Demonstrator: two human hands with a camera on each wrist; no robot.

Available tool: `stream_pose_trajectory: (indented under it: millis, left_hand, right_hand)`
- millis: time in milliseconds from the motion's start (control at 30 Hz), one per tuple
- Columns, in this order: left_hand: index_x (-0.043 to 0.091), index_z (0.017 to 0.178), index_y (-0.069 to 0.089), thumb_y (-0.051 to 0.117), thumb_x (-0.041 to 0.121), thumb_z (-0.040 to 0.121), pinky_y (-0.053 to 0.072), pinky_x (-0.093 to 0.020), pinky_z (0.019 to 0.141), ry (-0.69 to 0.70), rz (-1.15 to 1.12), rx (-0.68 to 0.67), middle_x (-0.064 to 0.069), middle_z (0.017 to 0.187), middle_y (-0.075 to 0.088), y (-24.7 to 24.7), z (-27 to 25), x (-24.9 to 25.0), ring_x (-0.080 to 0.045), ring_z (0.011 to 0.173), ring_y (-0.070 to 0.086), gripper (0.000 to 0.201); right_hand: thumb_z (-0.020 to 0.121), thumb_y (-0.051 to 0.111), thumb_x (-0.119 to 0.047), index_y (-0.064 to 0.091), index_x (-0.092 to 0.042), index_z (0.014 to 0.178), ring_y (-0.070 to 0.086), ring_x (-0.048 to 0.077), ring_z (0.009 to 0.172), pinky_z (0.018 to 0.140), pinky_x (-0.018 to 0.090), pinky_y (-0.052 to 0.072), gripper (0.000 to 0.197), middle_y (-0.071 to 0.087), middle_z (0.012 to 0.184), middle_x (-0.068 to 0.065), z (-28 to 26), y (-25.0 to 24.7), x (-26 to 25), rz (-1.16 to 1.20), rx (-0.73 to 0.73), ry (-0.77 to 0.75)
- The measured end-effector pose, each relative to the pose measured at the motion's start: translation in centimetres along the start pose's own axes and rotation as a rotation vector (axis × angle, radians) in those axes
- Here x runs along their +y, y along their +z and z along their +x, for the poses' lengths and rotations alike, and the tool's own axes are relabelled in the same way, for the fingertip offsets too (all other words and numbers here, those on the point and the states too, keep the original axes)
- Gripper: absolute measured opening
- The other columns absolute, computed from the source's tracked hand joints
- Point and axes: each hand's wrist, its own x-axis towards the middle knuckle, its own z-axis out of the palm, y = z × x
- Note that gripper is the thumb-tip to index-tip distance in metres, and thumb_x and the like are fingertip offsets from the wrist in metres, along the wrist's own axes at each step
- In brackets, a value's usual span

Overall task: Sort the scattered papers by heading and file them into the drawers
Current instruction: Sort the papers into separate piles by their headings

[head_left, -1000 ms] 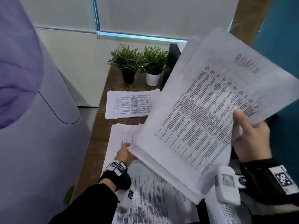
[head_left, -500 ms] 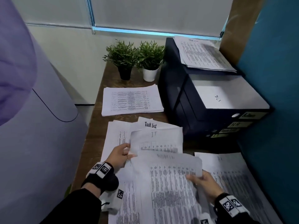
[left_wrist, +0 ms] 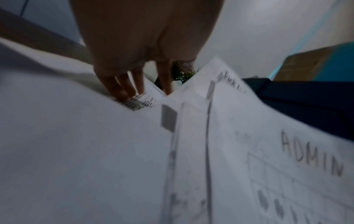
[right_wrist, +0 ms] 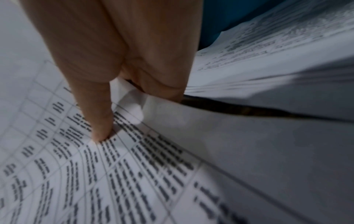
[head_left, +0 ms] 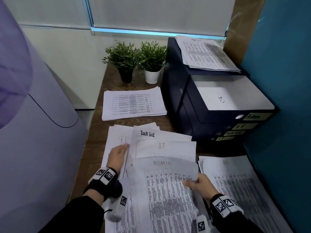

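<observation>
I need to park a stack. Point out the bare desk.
Bare wood runs along the desk's left edge, and a strip lies between the far stack and the loose papers. Near the hands it is crowded.

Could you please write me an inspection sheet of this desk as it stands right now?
Surface: wooden desk, largely covered by paper.
Job's things: ADMIN sheet on top of the near pile; IT sheet and Task List sheet fanned behind; drawer unit, top drawer open, labels Admin, HR, Task List.
Clutter: two potted plants; separate stack; papers on the unit.
Grips: left hand rests on the pile; right hand pinches the ADMIN sheet's edge.
Cables: nothing seen.
Surroundings: teal partition, window blind.
</observation>
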Motion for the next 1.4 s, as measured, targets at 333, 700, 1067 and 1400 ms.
stream_pose_trajectory:
  millis: [333,700,1067,1400]
  left_hand:
    - [0.03,0.069,0.074,0.046,-0.022,0.078,0.047,-0.007,0.062,0.033,0.14,-0.474,0.018,0.063,0.07,0.1,1.2,0.6,-0.006,0.072,0.063,0.059]
    - [0.023,0.131,0.049,0.065,0.017,0.082,0.031,-0.043,0.108,-0.087,0.497,0.094,-0.011,0.146,0.029,-0.7,3.3,-0.8,-0.034,0.129,0.028,0.052]
    - [0.017,0.104,0.059,0.059,-0.005,0.083,0.045,-0.022,0.068,0.097,0.023,-0.111,0.0,0.093,0.064,-1.4,1.4,0.4,-0.014,0.083,0.058,0.031]
    - [0.01,0.109,0.067,0.065,0.018,0.084,0.029,-0.035,0.111,0.076,0.226,-0.146,0.004,0.13,0.045,-0.3,3.3,-0.8,-0.02,0.132,0.034,0.027]
  right_hand:
    - [0.075,0.073,-0.004,0.066,-0.006,0.102,0.068,0.015,0.088,0.081,0.024,0.053,0.028,0.072,0.092,0.003,1.8,-0.7,0.7,-0.194,0.052,0.045]
    - [0.071,0.078,-0.017,0.04,-0.02,0.056,0.047,0.012,0.052,0.073,0.034,0.052,0.041,0.045,0.054,-0.005,2.9,-0.4,0.3,-0.321,0.169,0.107]
    - [0.07,0.079,-0.021,0.048,-0.013,0.06,0.058,0.02,0.062,0.069,0.033,0.052,0.034,0.056,0.062,0.005,2.9,-0.3,0.6,-0.335,0.215,0.099]
    - [0.07,0.079,-0.013,0.062,-0.008,0.066,0.065,0.013,0.062,0.063,0.026,0.051,0.018,0.064,0.055,-0.007,2.8,-0.2,0.3,-0.284,0.204,0.088]
